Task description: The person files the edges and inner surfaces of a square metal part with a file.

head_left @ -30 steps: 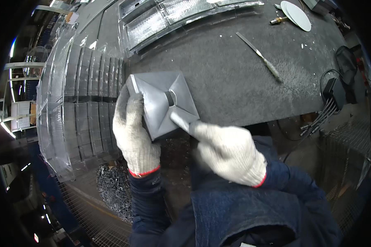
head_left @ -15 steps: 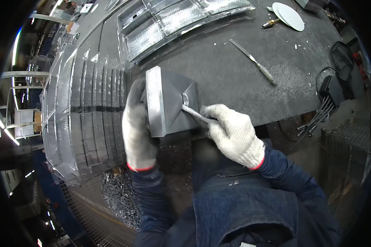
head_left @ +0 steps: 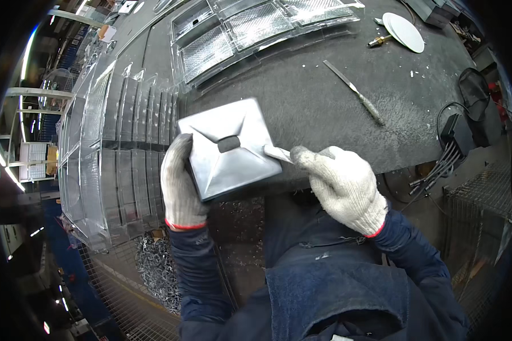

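Observation:
My left hand point(head_left: 179, 184), in a white knit glove, is closed on the left edge of a square sheet-metal part point(head_left: 233, 170). Creases run from the part's corners to a dark rounded hole in its middle, and its bright face tilts up. My right hand point(head_left: 347, 184), gloved alike, is shut on a slim, pale, blade-like tool point(head_left: 279, 153). The tool's outer end lies at the right edge of the part; its handle is hidden in my fist, so I cannot tell its exact kind.
A file point(head_left: 355, 94) lies on the dark worktable point(head_left: 301, 108). Clear plastic trays point(head_left: 256, 34) stand at the back, and more are stacked point(head_left: 125, 153) at the left. A white disc point(head_left: 404, 33) is at the far right. Metal scraps point(head_left: 156, 273) lie below left.
The sheet-metal part has turned from side-on to face up in my left hand. My right hand has moved right, taking the tool from the part's centre to its edge.

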Motion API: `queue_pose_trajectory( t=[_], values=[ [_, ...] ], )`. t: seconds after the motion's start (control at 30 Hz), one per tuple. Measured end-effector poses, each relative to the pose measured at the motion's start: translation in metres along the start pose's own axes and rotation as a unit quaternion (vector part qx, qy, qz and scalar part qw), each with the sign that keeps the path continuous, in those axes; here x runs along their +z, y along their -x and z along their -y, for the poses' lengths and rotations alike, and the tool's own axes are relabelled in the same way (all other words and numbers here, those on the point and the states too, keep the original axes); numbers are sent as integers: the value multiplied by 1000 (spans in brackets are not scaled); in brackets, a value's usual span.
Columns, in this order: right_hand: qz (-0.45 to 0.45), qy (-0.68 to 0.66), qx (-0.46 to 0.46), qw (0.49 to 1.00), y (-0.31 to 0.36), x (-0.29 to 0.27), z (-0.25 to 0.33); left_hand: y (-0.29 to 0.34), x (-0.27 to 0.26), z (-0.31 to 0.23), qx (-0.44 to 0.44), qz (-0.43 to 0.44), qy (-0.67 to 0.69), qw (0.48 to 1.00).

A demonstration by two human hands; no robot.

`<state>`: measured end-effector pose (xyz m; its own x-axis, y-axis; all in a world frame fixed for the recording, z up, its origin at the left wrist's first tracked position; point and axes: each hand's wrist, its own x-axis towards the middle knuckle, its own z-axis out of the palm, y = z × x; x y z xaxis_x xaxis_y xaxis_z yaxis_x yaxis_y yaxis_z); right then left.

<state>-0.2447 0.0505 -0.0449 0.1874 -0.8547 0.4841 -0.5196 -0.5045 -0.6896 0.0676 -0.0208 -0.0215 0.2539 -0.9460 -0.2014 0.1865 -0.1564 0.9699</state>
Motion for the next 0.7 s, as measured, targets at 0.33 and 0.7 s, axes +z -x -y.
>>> queue_pose_trajectory(
  t=[0.33,0.7],
  values=[
    [81,152,-72,982,-34,33,-4,-9,72,-42,3,262,-252,931],
    [56,110,-107,987,-31,46,-11,-37,40,-20,8,232,-234,944]
  ],
)
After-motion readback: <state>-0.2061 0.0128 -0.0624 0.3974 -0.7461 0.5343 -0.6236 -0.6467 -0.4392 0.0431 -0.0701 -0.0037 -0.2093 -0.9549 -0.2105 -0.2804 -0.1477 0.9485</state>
